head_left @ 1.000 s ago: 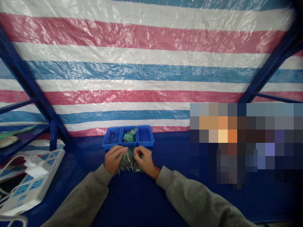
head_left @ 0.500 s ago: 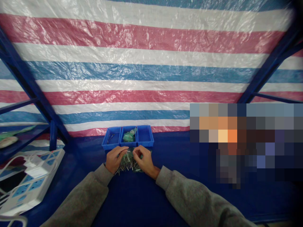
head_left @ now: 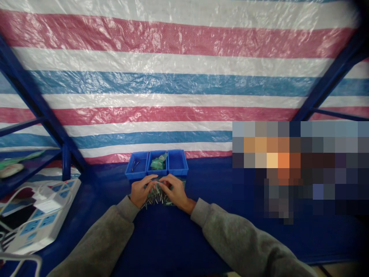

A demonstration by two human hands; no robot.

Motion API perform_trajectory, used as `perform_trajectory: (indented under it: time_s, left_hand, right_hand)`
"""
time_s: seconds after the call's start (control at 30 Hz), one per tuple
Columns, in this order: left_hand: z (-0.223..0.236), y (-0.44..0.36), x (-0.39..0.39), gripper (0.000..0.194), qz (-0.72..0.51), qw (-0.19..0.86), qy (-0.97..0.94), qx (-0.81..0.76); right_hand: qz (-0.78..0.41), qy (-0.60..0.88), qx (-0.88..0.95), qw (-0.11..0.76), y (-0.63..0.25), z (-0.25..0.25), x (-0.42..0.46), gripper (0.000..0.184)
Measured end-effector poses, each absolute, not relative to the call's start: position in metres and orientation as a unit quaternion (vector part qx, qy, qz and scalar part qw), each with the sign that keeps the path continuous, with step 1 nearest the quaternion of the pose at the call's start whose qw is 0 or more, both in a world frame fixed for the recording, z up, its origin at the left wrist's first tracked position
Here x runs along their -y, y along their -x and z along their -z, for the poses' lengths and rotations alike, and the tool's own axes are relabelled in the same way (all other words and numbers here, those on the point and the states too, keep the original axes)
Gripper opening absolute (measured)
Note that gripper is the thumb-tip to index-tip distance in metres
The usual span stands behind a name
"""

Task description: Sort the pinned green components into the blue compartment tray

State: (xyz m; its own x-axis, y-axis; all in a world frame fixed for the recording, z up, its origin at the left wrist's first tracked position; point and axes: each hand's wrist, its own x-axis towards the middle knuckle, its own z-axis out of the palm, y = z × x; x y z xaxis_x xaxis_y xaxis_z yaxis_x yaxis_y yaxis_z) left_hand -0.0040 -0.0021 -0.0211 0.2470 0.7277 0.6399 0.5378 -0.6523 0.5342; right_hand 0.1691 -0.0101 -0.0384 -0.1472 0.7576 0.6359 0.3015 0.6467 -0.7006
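Observation:
A pile of small green parts with metal pins lies on the blue table just before three blue bins. My left hand rests on the pile's left side, fingers curled in a pinch. My right hand sits on the right side, fingers also pinched, the fingertips of both hands meeting over the pile's middle. What they pinch is too small to name. The left bin holds a few dark metal pieces, the middle bin a green plastic bag, and the right bin looks bare inside.
A white power strip with cables lies at the left edge. Blue metal frame posts rise on both sides. A striped red, white and blue tarp hangs behind the bins. A blurred-out area lies at right.
Both hands have drawn closer, so their fingertips now meet over the pile. The view has shifted slightly.

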Motion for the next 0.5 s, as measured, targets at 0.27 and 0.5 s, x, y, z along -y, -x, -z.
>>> perform_trajectory:
  time_s: [0.27, 0.5]
  left_hand:
    - [0.0146, 0.002, 0.0027, 0.018, -0.453, 0.056, -0.8, -0.39]
    - [0.0123, 0.0006, 0.003, 0.02, -0.448, 0.036, -0.812, -0.371]
  right_hand:
    - [-0.205, 0.391, 0.71, 0.549, -0.1715, 0.0332, 0.0121, 0.019]
    - [-0.207, 0.393, 0.704, 0.554, -0.1716, 0.0349, 0.0114, 0.019]
